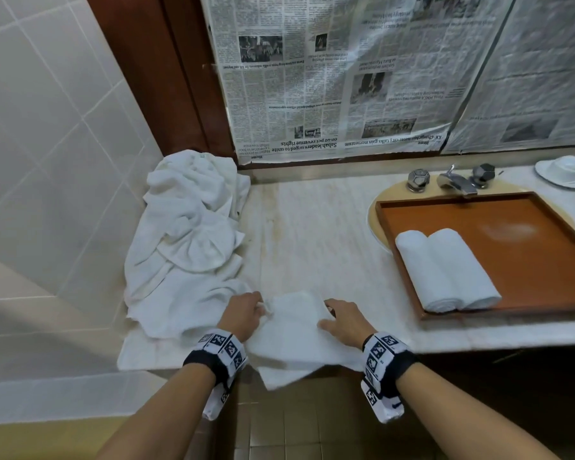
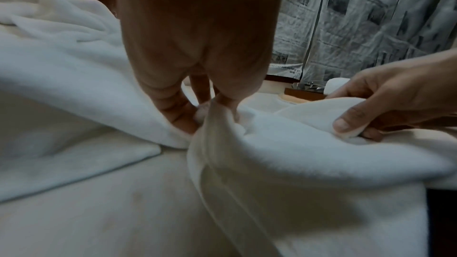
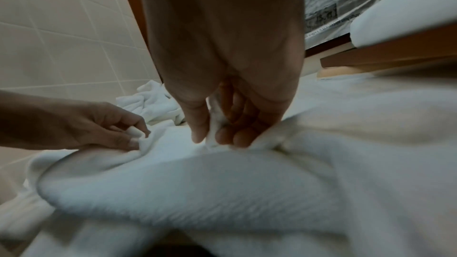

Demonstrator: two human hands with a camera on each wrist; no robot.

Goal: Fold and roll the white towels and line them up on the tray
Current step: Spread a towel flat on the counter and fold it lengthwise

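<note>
Your forearms enter the head view from below, each wrist wearing a marker band. Your left hand (image 1: 243,313) pinches the left far corner of the white towel (image 1: 296,336); your right hand (image 1: 342,322) pinches its right far corner. That towel lies at the front of the marble counter (image 1: 312,227), its near edge hanging over the front edge. To its left sits a heap of unfolded towels (image 1: 186,247). At right, the tray (image 1: 528,260) rests over the sink, with two rolled towels (image 1: 445,270) touching side by side at its left end.

Left wrist view: your thumb and fingers (image 2: 183,116) close on a gathered towel corner.

Right wrist view: your thumb and fingers (image 3: 230,132) clamp a raised fold of the towel.
</note>
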